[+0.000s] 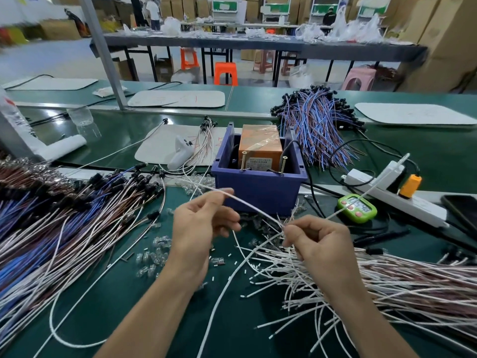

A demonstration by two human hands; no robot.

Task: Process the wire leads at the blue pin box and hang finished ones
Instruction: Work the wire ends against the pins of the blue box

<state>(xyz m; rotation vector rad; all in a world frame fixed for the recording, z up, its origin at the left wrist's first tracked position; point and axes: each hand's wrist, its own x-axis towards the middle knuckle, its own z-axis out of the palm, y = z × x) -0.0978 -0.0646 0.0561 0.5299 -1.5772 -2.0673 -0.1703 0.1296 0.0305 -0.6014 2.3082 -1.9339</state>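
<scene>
The blue pin box (258, 188) stands mid-table with an orange unit (259, 146) inside and two upright pins at its front rim. Just in front of it, my left hand (200, 228) pinches a white wire lead (247, 202) near its raised end. My right hand (318, 240) pinches the same lead lower down, above a heap of white and brown leads (361, 280) spreading to the right. A pile of leads with black caps (64, 215) lies on the left.
A bundle of blue and brown leads (317, 125) lies behind the box. A green timer (357, 208), white power strip (395, 192) and black phone (462, 208) sit at right. Small clear bulbs (154, 254) scatter the green mat. A metal post (103, 50) rises at back left.
</scene>
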